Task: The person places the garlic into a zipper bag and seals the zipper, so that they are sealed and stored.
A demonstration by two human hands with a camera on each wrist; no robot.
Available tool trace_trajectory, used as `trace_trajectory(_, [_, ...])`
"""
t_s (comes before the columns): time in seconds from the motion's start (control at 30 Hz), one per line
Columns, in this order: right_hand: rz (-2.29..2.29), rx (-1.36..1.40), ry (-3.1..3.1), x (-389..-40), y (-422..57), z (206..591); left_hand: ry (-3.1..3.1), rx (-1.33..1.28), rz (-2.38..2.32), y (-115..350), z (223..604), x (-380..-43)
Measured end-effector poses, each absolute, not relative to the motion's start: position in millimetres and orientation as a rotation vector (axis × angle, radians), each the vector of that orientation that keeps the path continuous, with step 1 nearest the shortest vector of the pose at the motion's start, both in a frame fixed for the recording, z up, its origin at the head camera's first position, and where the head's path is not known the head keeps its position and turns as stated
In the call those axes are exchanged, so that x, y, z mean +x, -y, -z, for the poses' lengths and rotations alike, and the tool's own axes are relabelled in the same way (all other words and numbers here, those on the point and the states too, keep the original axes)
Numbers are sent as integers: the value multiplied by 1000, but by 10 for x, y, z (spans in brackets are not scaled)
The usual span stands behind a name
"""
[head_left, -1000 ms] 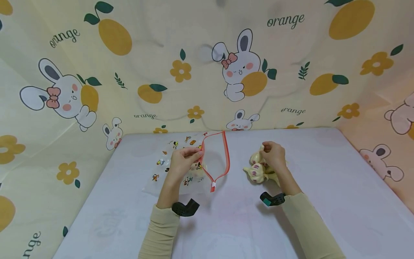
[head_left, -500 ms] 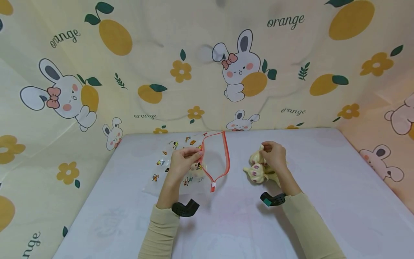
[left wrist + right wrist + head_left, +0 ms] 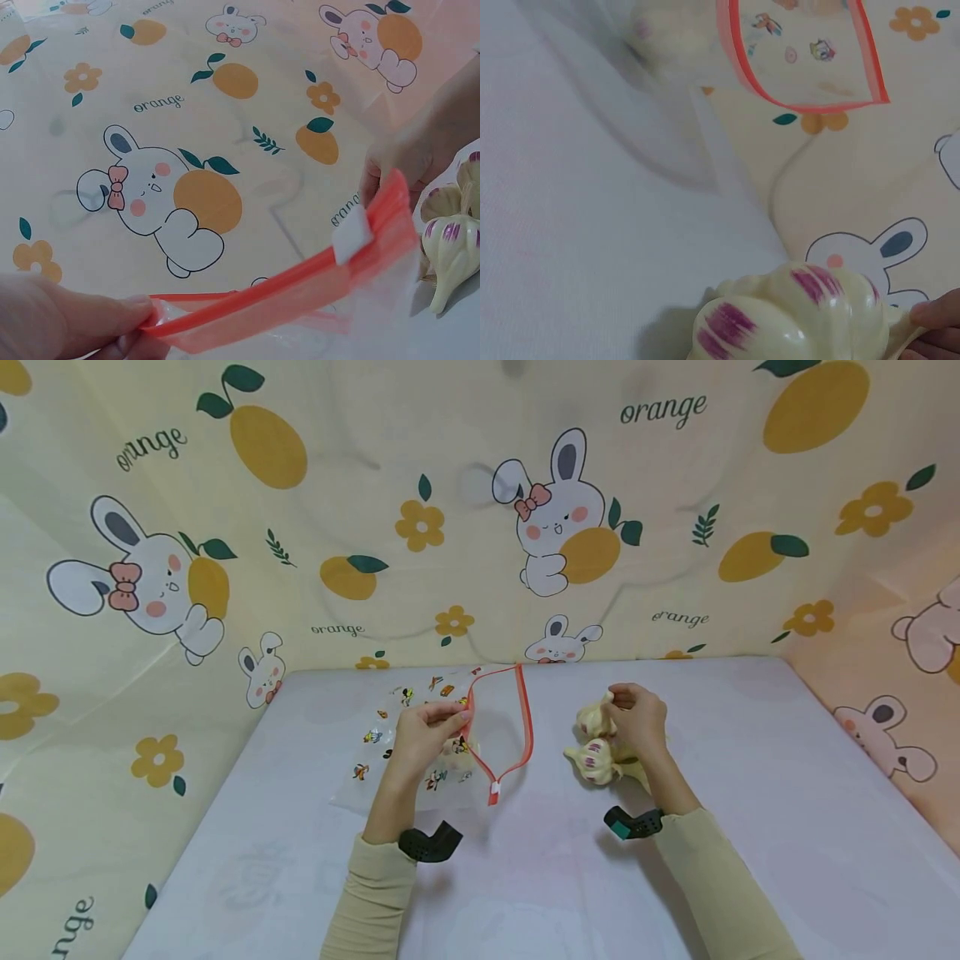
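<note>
My left hand (image 3: 423, 739) pinches the red zip edge of a clear zip bag (image 3: 352, 789) printed with small cartoon figures. Its mouth gapes toward the right, the far red edge (image 3: 528, 718) bowed away and a white slider (image 3: 352, 236) at one corner. Through the plastic shows a pale garlic bulb (image 3: 671, 34). On the right, the thumb and fingers of my right hand (image 3: 641, 718) pinch the stem of a garlic bulb (image 3: 592, 720) with purple streaks. Another garlic bulb (image 3: 596, 762) lies just in front of it, and more of the cluster is partly hidden behind my right hand.
A white-covered table (image 3: 525, 893) carries everything. Behind it and at both sides hangs a cream cloth (image 3: 465, 435) printed with rabbits and oranges. A dark camera mount (image 3: 431, 842) sits on my left wrist, another camera mount (image 3: 633, 822) on my right.
My right hand has shifted slightly up and to the right, and the garlic bulb it pinches has tipped a little. My left hand and the bag have stayed in place.
</note>
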State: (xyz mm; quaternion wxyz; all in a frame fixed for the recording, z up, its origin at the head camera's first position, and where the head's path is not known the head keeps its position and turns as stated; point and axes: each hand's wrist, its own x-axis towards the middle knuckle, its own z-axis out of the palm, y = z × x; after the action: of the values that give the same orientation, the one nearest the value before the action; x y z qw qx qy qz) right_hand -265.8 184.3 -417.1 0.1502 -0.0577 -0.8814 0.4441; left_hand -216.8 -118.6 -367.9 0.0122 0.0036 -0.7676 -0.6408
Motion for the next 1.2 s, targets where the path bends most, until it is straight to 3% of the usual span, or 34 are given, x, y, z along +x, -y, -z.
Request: trace_trajectory(1.2, [-1516,-136,2368,-2523,-1614,3996,2360,-15,2035,1181,3689,-2176])
